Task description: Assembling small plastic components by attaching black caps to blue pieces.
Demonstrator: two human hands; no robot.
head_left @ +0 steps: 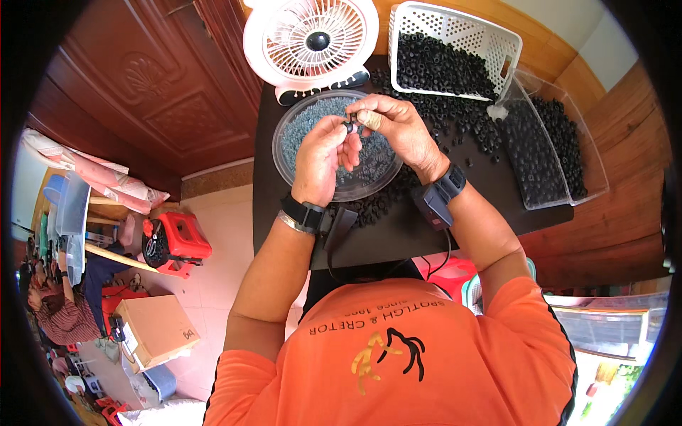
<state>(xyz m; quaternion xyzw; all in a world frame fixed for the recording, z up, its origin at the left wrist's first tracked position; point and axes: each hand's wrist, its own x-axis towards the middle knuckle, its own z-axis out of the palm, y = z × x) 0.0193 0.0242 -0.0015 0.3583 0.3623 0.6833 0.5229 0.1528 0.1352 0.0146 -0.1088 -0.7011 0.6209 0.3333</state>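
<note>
Above a round clear tub (278, 157) full of small grey-blue translucent pieces (305, 124), my two hands meet. My left hand (317, 157) pinches a small black round part (349, 126) between thumb and fingers, its other fingers curled beneath. From the right, my right hand (403, 133) grips the same part with thumb and index finger; the thumb looks wrapped in a pale covering. The fingertips hide much of the part, so its exact kind cannot be made out. Many loose black ring-like parts (465, 117) lie on the dark table (284, 234).
A white fan (317, 41) stands behind the tub. At the back right are a white perforated basket (455, 25) and a clear bin (597, 186), both holding black parts. Left on the floor are a red case (186, 241), a cardboard box (160, 328) and a seated person (67, 316).
</note>
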